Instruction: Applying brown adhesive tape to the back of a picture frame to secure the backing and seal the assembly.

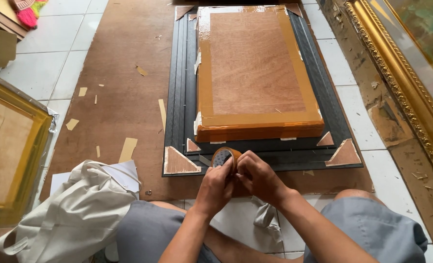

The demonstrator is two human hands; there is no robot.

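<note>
I hold a roll of brown packing tape [222, 156] upright in front of me. My left hand [215, 187] grips the roll from below and behind. My right hand [258, 176] pinches at its rim with the fingertips, beside the left. Just beyond the roll lies a stack of dark picture frames [180, 97] face down on a brown board [124, 87]. The top frame's wooden backing [253, 68] is edged with brown tape. Cardboard corner pieces [344, 155] sit on the frames' near corners.
A gold frame [21, 146] lies at the left. A large ornate gold frame [401, 83] leans at the right. A pale cloth bag [75, 209] rests by my left knee. Paper scraps are scattered over the board and white floor tiles [56, 53].
</note>
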